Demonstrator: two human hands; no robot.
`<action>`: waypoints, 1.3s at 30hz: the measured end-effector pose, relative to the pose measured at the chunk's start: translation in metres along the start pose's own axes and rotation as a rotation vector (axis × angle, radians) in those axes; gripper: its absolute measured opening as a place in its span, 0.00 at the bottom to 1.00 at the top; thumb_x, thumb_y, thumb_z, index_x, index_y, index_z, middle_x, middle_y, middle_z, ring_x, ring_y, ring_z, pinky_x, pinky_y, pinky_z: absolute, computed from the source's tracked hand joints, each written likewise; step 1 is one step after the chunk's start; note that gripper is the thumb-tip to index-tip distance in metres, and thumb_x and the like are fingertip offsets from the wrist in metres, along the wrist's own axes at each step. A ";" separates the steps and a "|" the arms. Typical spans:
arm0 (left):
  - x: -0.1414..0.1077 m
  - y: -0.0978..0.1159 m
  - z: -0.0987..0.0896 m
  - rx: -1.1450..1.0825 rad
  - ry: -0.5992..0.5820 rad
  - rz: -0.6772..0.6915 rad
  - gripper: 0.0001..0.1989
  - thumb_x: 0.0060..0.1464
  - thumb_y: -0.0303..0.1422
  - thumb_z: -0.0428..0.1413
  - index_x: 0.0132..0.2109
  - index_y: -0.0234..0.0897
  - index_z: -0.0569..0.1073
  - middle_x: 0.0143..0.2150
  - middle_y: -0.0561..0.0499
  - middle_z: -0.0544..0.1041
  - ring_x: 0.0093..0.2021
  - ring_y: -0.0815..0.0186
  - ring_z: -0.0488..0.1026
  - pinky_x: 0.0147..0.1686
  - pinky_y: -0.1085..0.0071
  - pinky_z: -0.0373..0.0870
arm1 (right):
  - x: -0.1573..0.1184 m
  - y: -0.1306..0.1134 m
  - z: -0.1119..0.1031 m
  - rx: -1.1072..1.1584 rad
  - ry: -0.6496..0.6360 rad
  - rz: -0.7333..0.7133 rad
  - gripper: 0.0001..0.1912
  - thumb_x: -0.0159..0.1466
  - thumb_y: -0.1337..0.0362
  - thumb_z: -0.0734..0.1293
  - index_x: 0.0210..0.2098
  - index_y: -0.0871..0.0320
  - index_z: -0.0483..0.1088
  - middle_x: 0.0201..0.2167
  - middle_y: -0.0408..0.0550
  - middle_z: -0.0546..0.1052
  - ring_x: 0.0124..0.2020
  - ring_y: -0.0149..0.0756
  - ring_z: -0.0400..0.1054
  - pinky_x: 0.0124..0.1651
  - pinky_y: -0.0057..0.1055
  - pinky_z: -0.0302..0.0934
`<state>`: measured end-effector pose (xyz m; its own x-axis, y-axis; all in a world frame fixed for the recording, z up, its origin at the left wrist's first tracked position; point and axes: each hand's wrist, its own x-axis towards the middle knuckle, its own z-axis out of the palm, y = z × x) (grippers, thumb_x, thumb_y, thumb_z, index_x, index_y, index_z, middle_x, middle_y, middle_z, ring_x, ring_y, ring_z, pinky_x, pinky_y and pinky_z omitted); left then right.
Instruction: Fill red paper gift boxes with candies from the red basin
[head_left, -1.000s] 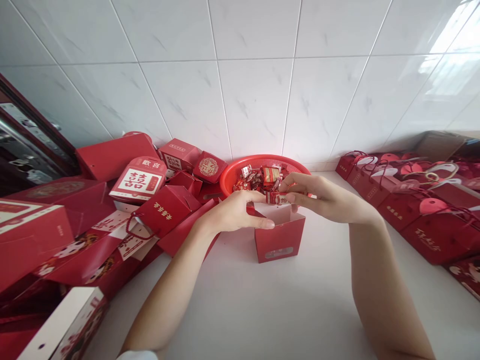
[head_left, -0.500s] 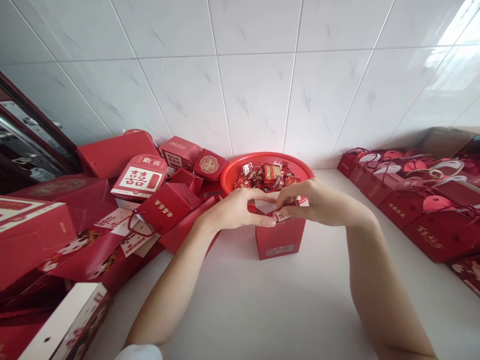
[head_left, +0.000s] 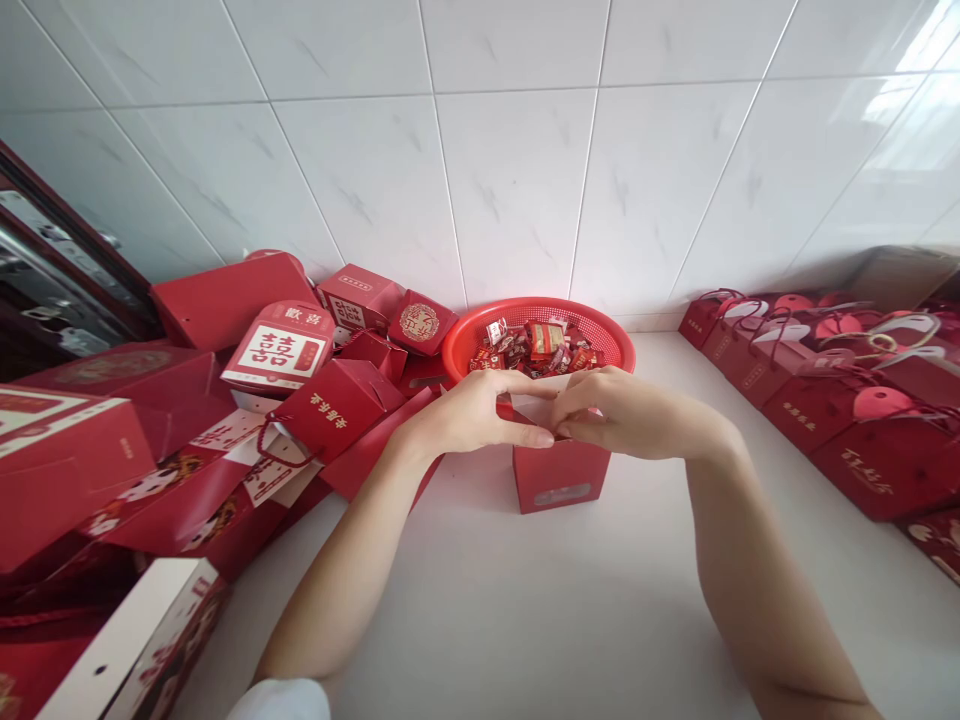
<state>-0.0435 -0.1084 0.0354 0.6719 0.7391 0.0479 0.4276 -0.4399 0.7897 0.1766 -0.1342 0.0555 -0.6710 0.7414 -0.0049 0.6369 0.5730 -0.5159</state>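
Observation:
A red gift box point(head_left: 561, 475) with a small oval window in its front stands upright on the white counter, its top open. My left hand point(head_left: 472, 412) grips the box's upper left, thumb along the near rim and fingers at the far side. Over the right part of the opening my right hand point(head_left: 626, 410) is closed, its fingers curled and pointing down into the box. A speck of red and white shows by those fingers; what they hold is mostly hidden. Just behind the box, a red plastic basket point(head_left: 459, 345) contains many small wrapped candies point(head_left: 546, 340).
Red boxes point(head_left: 277, 350) and bags lie heaped on the left, one red box point(head_left: 337, 410) nearest my left arm. Along the right stand rows of red gift bags point(head_left: 840, 440) with cord handles. A white tiled wall point(head_left: 517, 190) rises behind the counter point(head_left: 540, 600).
My right hand has dipped and turned slightly over the box opening. The red and white wrapped piece seen at its fingertips is now almost out of sight. The left hand stays put.

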 end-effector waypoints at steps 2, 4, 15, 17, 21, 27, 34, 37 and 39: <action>0.000 -0.001 0.000 0.004 0.005 -0.003 0.30 0.50 0.42 0.67 0.61 0.53 0.74 0.58 0.54 0.79 0.61 0.53 0.72 0.61 0.61 0.67 | 0.000 -0.001 0.000 -0.002 -0.008 -0.002 0.16 0.64 0.74 0.61 0.32 0.56 0.79 0.31 0.46 0.80 0.31 0.34 0.70 0.33 0.30 0.58; 0.000 -0.002 0.001 0.008 0.010 0.002 0.30 0.51 0.42 0.67 0.61 0.52 0.75 0.58 0.54 0.79 0.61 0.53 0.72 0.60 0.60 0.68 | -0.001 -0.001 -0.001 0.022 -0.007 0.002 0.14 0.65 0.72 0.61 0.33 0.56 0.79 0.30 0.46 0.80 0.30 0.33 0.69 0.32 0.30 0.57; 0.002 -0.002 0.003 0.000 0.037 0.030 0.26 0.50 0.43 0.68 0.56 0.49 0.78 0.58 0.50 0.79 0.61 0.51 0.73 0.58 0.59 0.72 | -0.012 0.005 -0.010 -0.013 0.224 -0.016 0.11 0.65 0.67 0.62 0.37 0.55 0.78 0.37 0.47 0.82 0.34 0.35 0.74 0.32 0.28 0.61; 0.001 -0.002 0.003 0.002 0.035 0.024 0.25 0.51 0.42 0.67 0.56 0.47 0.79 0.59 0.50 0.78 0.62 0.51 0.72 0.58 0.59 0.71 | -0.015 0.007 -0.012 -0.032 0.289 -0.018 0.10 0.65 0.66 0.63 0.37 0.55 0.78 0.36 0.47 0.82 0.35 0.36 0.74 0.32 0.28 0.62; 0.000 -0.001 0.004 0.035 0.041 0.039 0.21 0.56 0.41 0.64 0.56 0.45 0.79 0.60 0.49 0.78 0.63 0.53 0.71 0.61 0.59 0.70 | -0.020 0.012 -0.015 -0.020 0.420 0.027 0.11 0.66 0.60 0.63 0.39 0.55 0.78 0.38 0.48 0.82 0.39 0.40 0.76 0.37 0.31 0.67; -0.004 0.001 0.000 0.177 -0.001 0.067 0.26 0.55 0.46 0.63 0.59 0.46 0.77 0.63 0.48 0.75 0.63 0.52 0.70 0.59 0.61 0.71 | -0.022 0.025 -0.017 -0.074 0.271 0.200 0.30 0.58 0.49 0.71 0.58 0.49 0.72 0.52 0.51 0.78 0.51 0.51 0.73 0.47 0.41 0.69; -0.004 -0.002 0.000 0.274 0.075 0.044 0.32 0.58 0.37 0.61 0.68 0.52 0.65 0.67 0.50 0.70 0.65 0.53 0.68 0.59 0.61 0.70 | -0.010 0.036 -0.013 0.027 0.073 0.271 0.29 0.59 0.51 0.72 0.58 0.49 0.72 0.49 0.52 0.77 0.47 0.49 0.72 0.45 0.39 0.66; 0.000 -0.009 0.001 0.235 0.143 0.009 0.38 0.56 0.35 0.62 0.71 0.52 0.59 0.63 0.49 0.74 0.53 0.56 0.77 0.53 0.61 0.74 | -0.004 0.036 -0.012 0.052 0.088 0.247 0.19 0.60 0.53 0.71 0.49 0.53 0.76 0.40 0.50 0.78 0.39 0.44 0.72 0.40 0.36 0.65; 0.003 -0.014 0.001 0.200 0.170 0.008 0.36 0.55 0.34 0.63 0.69 0.48 0.64 0.57 0.48 0.79 0.43 0.59 0.79 0.46 0.61 0.77 | -0.002 0.037 -0.012 0.053 0.107 0.224 0.14 0.60 0.55 0.71 0.43 0.55 0.77 0.35 0.49 0.78 0.35 0.41 0.71 0.36 0.34 0.64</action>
<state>-0.0467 -0.1001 0.0242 0.5718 0.8028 0.1691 0.5453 -0.5258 0.6528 0.2060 -0.1104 0.0470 -0.4693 0.8824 -0.0348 0.7424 0.3729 -0.5566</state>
